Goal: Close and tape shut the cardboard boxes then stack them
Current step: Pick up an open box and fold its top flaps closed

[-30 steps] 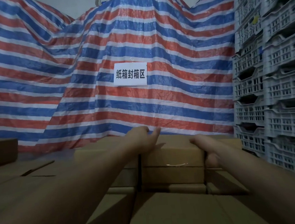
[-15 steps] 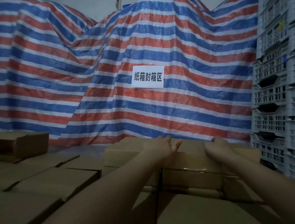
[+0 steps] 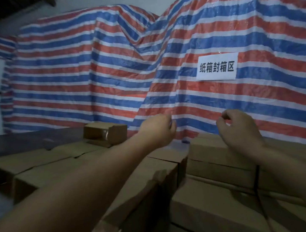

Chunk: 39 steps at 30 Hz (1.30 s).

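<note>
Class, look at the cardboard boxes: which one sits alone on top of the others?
The small box at the back left, by the tarp. It rests on the layer; the rest lie packed level.

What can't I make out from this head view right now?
- Left hand: its fingers curl away from the camera, so whether the grip holds anything is hidden by the back of the hand.
- Boxes: dim light hides the seams, so most can't be judged taped or not.
- Lone box: shiny patch on it, blurred.
- Tarp: covers whatever is behind.
</note>
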Available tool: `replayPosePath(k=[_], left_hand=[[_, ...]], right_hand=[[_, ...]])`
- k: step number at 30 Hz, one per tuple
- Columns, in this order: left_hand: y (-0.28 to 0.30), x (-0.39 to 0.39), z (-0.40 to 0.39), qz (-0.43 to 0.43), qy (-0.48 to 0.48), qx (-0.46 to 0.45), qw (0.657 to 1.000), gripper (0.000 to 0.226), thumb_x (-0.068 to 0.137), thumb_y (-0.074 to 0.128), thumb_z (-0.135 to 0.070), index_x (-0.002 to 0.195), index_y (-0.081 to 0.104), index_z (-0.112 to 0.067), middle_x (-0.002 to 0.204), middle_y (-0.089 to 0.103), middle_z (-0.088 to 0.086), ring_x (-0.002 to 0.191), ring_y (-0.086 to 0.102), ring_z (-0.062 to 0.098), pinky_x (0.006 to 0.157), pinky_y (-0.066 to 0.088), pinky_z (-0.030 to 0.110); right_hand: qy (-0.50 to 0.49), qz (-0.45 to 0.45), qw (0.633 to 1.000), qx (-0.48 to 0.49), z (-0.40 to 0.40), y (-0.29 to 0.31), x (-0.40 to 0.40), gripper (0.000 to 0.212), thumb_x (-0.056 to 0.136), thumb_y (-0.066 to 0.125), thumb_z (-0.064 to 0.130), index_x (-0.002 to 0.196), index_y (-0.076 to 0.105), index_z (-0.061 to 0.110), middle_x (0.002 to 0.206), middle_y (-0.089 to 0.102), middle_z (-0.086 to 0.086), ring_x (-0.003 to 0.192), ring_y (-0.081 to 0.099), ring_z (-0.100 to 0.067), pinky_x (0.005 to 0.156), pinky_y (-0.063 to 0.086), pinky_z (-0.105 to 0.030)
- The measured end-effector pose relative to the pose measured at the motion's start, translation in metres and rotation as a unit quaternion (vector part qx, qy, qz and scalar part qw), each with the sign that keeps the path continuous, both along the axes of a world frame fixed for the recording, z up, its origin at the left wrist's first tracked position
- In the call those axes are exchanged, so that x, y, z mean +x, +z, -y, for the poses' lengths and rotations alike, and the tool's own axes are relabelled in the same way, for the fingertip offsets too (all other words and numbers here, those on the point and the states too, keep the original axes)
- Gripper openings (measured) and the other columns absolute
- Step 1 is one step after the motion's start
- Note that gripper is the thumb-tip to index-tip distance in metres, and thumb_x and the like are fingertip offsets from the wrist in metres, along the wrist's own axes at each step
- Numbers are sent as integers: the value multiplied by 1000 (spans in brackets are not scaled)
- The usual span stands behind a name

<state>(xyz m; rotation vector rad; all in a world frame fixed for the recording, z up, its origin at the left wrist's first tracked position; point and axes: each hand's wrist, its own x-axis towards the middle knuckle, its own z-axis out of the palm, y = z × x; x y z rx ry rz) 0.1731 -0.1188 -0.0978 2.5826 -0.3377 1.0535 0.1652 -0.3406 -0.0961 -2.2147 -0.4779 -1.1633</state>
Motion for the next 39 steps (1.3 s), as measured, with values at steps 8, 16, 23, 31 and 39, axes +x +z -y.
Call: replayPosePath(k=[8, 16, 23, 31, 39], left_hand=[[-16, 15, -147, -60, 163, 43, 984, 29, 99, 39, -39, 78, 51, -23, 76, 56, -1, 65, 53, 14, 56, 40, 28], [-36, 75, -239, -82, 239, 31, 967, 13, 98, 48, -33, 103, 55, -23, 92, 59, -3, 85, 60, 14, 83, 55, 36], [-78, 113, -286, -217, 226, -12, 950, 35, 100, 42, -46, 123, 56, -23, 120, 60, 4, 109, 57, 19, 100, 46, 41], [-91, 121, -289, -286, 236, 57, 927, 46, 102, 28, -52, 122, 61, -27, 126, 60, 4, 110, 55, 19, 89, 37, 36], [-87, 119, -279, -301, 241, 73, 920, 31, 102, 44, -34, 129, 56, -23, 129, 57, 5, 119, 52, 23, 96, 39, 37]], right_hand=[[75, -119, 984, -112, -105, -10, 43, 22, 101, 52, 21, 83, 61, 12, 81, 64, -6, 76, 62, -21, 70, 53, -40], [101, -230, 942, -225, -199, -15, 124, 36, 99, 49, 50, 122, 56, 23, 116, 62, 5, 96, 59, -12, 74, 44, -28], [123, -264, 924, -246, -293, -18, 198, 62, 95, 55, 56, 142, 45, 16, 143, 51, -8, 123, 53, -24, 92, 44, -28], [79, -202, 929, -299, -370, -31, 245, 61, 93, 55, 55, 143, 43, 22, 134, 51, -9, 112, 55, -28, 96, 52, -40], [0, -149, 882, -447, -397, -37, 263, 49, 95, 45, 55, 138, 54, 34, 131, 46, -6, 125, 44, -31, 105, 36, -51]])
